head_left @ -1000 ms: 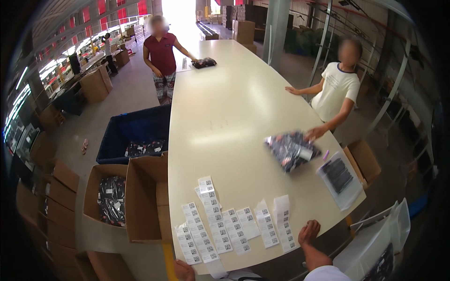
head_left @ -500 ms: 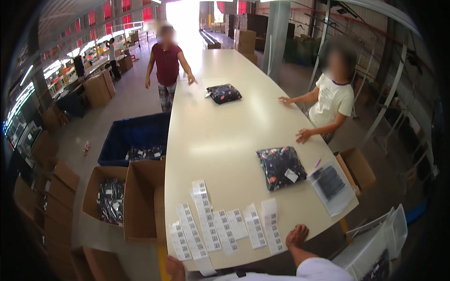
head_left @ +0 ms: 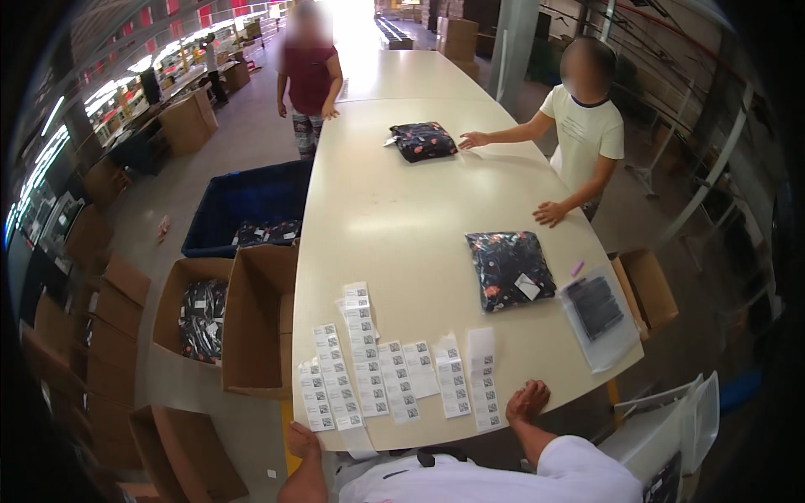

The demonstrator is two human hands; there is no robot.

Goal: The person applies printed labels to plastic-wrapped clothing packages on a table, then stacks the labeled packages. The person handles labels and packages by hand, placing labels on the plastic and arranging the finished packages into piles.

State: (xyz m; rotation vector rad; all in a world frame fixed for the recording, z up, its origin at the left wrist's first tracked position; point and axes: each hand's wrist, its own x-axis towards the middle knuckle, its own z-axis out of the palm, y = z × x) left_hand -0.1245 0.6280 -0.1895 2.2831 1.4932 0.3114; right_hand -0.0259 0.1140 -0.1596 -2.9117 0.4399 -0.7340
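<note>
My left hand (head_left: 303, 440) rests at the table's near left corner, its fingers laid against the edge beside the label strips. My right hand (head_left: 527, 401) leans on the near edge, fingers loosely bent and apart, with nothing visible in it. Between the hands, several white label strips (head_left: 386, 381) with printed square codes lie side by side on the pale table (head_left: 386, 260). Beyond my right hand is a clear-bagged dark floral garment (head_left: 511, 270) with a white tag. Right of it lie a purple pen-like object (head_left: 578, 268) and a clear plastic sleeve (head_left: 599, 317) with a dark panel.
Two people stand at the table, one in maroon (head_left: 309, 80), one in a pale shirt (head_left: 584, 134). Between them lies another floral package (head_left: 423, 141). Cardboard boxes (head_left: 256, 323) and a blue bin (head_left: 201, 210) flank the left side. An open carton (head_left: 650, 289) stands at right.
The view has shifted. The person in the pale shirt has stretched a hand to the far package; the person in maroon has lowered an arm to the table's edge. My hands stay at the near edge.
</note>
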